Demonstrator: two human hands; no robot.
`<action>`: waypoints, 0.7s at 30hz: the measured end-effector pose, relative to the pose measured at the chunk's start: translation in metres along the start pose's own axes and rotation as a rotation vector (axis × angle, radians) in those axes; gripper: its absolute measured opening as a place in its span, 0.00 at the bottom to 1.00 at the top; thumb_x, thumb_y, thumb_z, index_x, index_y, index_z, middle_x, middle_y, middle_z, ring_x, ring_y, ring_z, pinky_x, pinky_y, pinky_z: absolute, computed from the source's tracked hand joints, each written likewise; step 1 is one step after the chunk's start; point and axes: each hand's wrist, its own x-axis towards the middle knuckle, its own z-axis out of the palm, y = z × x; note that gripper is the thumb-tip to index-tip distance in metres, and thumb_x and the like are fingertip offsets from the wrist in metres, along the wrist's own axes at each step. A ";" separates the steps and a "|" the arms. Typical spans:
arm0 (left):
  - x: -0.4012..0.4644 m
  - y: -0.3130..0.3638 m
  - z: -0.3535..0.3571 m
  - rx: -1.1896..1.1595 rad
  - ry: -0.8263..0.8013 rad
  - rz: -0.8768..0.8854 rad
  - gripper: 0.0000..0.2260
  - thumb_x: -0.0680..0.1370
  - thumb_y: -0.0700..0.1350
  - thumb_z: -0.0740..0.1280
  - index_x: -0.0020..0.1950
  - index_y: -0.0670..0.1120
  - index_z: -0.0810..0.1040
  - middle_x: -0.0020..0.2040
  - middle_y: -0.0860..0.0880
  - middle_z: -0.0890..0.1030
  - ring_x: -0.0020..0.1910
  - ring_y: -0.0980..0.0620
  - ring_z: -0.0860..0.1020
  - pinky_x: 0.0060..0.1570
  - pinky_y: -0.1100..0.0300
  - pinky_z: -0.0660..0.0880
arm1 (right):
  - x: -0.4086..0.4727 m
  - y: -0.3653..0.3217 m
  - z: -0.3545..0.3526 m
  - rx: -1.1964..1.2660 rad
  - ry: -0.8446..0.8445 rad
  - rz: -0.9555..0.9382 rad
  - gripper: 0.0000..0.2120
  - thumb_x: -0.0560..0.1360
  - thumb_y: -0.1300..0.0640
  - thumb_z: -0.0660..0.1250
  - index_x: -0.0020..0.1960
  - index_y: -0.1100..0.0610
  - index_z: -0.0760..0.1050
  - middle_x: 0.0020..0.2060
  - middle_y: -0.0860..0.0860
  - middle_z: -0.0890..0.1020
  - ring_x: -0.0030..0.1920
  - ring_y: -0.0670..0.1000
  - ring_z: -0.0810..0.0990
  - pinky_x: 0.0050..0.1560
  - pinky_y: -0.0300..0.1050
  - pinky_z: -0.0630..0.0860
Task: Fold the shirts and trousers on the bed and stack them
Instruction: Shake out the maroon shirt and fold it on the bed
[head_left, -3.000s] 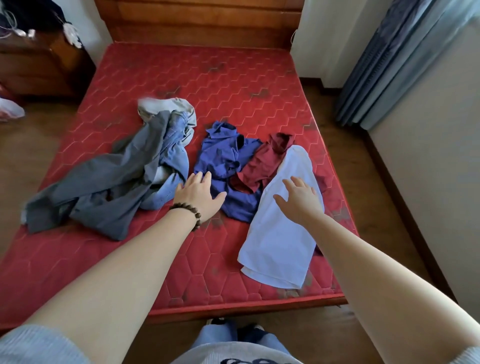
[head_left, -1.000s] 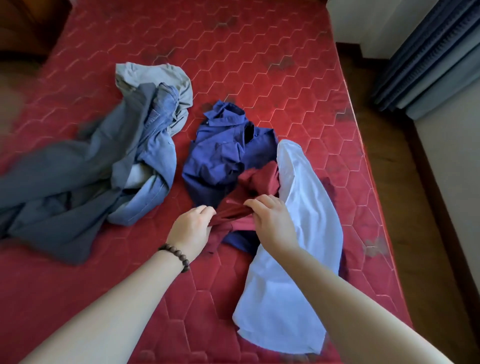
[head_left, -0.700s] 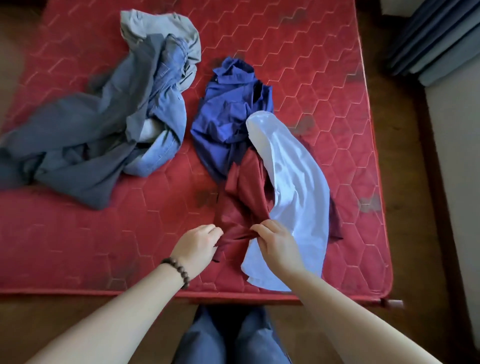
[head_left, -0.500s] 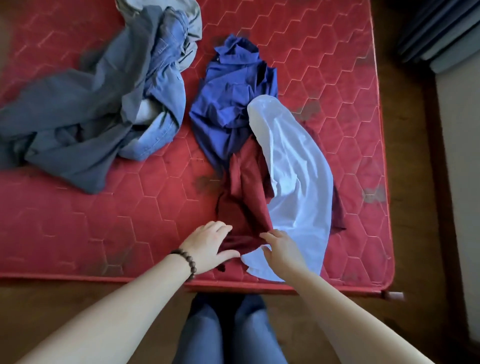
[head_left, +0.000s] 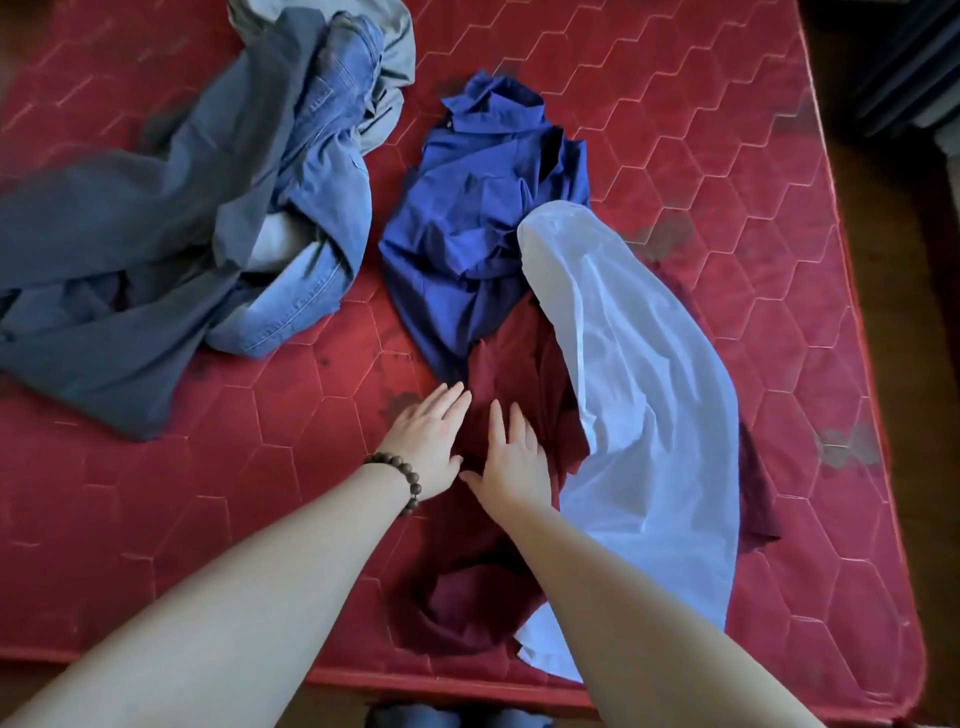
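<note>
A dark red shirt (head_left: 511, 374) lies stretched toward the bed's front edge, partly under a white shirt (head_left: 639, 384). My left hand (head_left: 431, 441) and my right hand (head_left: 511, 454) both lie flat on the red shirt, fingers straight, side by side. A crumpled blue shirt (head_left: 483, 208) sits just beyond. To the left lie grey trousers (head_left: 135, 249), tangled with light blue jeans (head_left: 322, 218) and a pale grey garment (head_left: 392, 62).
All the clothes lie on a red quilted mattress (head_left: 753, 171). Its front edge runs just below my forearms. Brown floor (head_left: 904, 260) borders the bed's right side, with a dark curtain (head_left: 904, 62) at the far right.
My hands took hold of the red shirt and pulled it toward the front edge. They have now let go and lie flat on it.
</note>
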 end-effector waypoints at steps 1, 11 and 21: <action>0.008 -0.002 0.004 0.001 0.004 0.015 0.36 0.77 0.47 0.65 0.80 0.46 0.49 0.80 0.51 0.48 0.78 0.53 0.47 0.75 0.53 0.54 | 0.008 0.002 0.008 -0.010 -0.020 0.044 0.45 0.73 0.45 0.69 0.79 0.53 0.45 0.78 0.57 0.51 0.76 0.56 0.53 0.73 0.52 0.59; 0.033 0.004 -0.011 -0.176 0.181 0.242 0.31 0.75 0.39 0.70 0.76 0.45 0.62 0.77 0.48 0.61 0.78 0.51 0.54 0.76 0.56 0.50 | 0.013 0.017 -0.040 0.557 0.231 -0.060 0.06 0.79 0.59 0.63 0.52 0.58 0.77 0.40 0.49 0.82 0.41 0.47 0.78 0.44 0.44 0.73; -0.044 0.100 -0.216 -0.436 0.424 0.279 0.07 0.77 0.40 0.65 0.54 0.47 0.77 0.42 0.47 0.82 0.44 0.45 0.80 0.43 0.55 0.72 | -0.099 -0.040 -0.287 0.743 0.231 -0.262 0.13 0.79 0.61 0.62 0.39 0.49 0.73 0.28 0.37 0.75 0.31 0.35 0.71 0.35 0.28 0.67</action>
